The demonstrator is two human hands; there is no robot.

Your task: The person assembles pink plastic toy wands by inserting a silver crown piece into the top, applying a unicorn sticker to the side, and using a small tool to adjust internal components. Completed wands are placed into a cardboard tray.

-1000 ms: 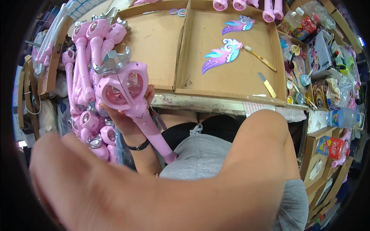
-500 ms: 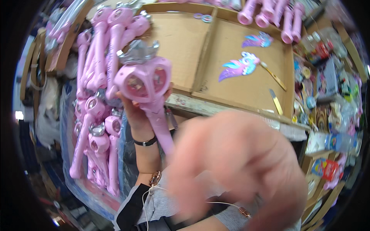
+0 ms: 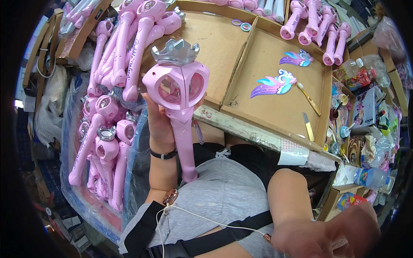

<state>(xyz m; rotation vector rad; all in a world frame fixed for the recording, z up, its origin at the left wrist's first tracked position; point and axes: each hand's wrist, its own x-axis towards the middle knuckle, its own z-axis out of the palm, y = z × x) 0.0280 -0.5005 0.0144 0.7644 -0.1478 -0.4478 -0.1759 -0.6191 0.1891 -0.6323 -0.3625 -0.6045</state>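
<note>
My left hand (image 3: 160, 122) is closed round the neck of a pink toy wand (image 3: 183, 129), just below its round head. The head has clear windows and a silver crown on top; the handle points down to my lap. At the lower right, my right hand (image 3: 331, 232) is raised close to the camera, its arm bent. Its fingers are curled in, and what they may hold is hidden. Two purple and blue wing-shaped pieces (image 3: 275, 84) lie in the cardboard tray (image 3: 241, 105). A yellow-handled brush (image 3: 310, 102) touches the nearer one.
A yellow craft knife (image 3: 308, 127) lies near the tray's front edge. More pink wands (image 3: 103, 146) fill a plastic-lined bin at left, with others (image 3: 129, 47) heaped above it. Pink handles (image 3: 297, 21) stand at the back right. Bottles (image 3: 372, 178) and clutter crowd the right side.
My right hand has swung from the middle down to the lower right, uncovering my lap. The view has shifted, and the wand in my left hand now appears slightly further right.
</note>
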